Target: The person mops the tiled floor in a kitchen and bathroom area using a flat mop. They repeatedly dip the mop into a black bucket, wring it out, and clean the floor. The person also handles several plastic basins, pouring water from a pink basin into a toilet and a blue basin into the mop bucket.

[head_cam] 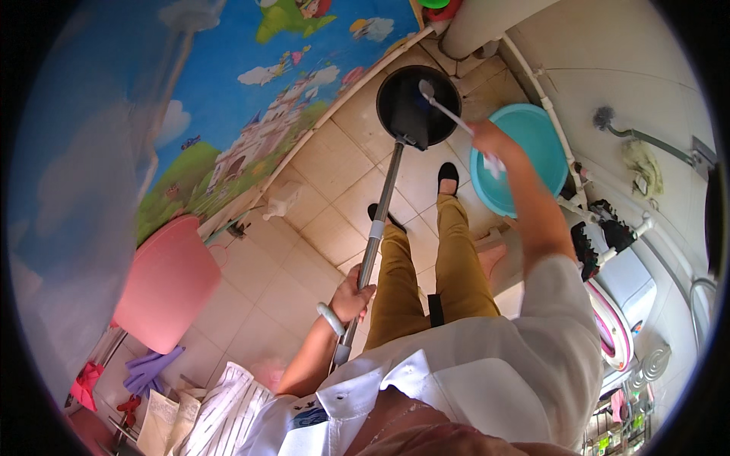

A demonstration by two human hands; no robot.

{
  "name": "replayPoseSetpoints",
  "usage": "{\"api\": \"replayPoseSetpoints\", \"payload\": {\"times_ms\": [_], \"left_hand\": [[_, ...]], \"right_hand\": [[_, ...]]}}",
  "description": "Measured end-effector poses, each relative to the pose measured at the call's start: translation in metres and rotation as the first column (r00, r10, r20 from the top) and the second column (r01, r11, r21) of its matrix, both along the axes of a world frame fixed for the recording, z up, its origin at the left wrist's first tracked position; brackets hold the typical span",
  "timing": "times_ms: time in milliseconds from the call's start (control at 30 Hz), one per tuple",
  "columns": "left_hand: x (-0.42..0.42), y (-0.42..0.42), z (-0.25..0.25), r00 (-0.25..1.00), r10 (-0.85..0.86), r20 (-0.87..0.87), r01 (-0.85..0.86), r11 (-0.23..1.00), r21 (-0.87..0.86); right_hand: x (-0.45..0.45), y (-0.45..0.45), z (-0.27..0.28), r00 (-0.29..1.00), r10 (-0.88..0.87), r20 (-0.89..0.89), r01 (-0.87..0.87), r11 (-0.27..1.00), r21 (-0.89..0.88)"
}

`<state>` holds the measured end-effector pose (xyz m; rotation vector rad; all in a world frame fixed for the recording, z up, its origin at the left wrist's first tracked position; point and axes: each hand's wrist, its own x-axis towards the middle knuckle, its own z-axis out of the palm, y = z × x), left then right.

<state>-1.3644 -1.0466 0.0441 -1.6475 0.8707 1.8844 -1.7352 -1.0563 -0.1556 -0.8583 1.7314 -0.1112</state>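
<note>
My left hand (347,297) is wrapped around a grey telescopic metal pole (385,199). The pole runs forward to a dark flat head (412,126), which lies over the near rim of a round black bucket (393,94) on the tiled floor. Its exact shape blends into the dark bucket. In my right hand (491,139) is a white long-handled brush (450,114), its greyish head over the bucket's opening. Below that hand, a pale end (494,166) sticks out, its details unclear. My right forearm reaches across a turquoise plastic basin (539,154) on the floor.
A white plastic bottle (283,198) lies by the left wall. Further left are a pink tub (171,279) and purple rubber gloves (149,365). White pipes (547,108) run along the right wall, where a brush (650,139) hangs. A thick column (476,25) stands at the back.
</note>
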Motion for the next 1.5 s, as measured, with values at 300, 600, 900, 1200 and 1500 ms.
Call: {"api": "replayPoseSetpoints", "payload": {"times_ms": [300,600,900,1200,1500], "left_hand": [[-0.012,-0.006,-0.031,0.987,0.136,-0.090,-0.132,0.990,0.054],[0.037,0.009,0.042,0.998,0.058,-0.015,-0.057,0.996,0.066],[0.056,0.047,-0.010,0.881,-0.448,0.150,0.472,0.813,-0.342],[0.069,0.064,0.025,0.933,-0.339,0.119,0.356,0.832,-0.425],[0.034,0.031,-0.012,0.994,-0.099,-0.044,0.091,0.983,-0.159]], "right_hand": [[0.006,0.017,0.000,0.996,-0.055,0.063,0.038,0.968,0.247],[0.030,-0.038,-0.106,0.976,-0.212,-0.044,0.216,0.960,0.179],[0.036,0.038,0.082,1.000,0.000,0.022,0.000,1.000,-0.006],[0.066,-0.074,-0.093,0.968,-0.159,-0.194,0.193,0.965,0.176],[0.037,0.108,0.112,0.971,-0.193,0.143,0.205,0.976,-0.075]]}}
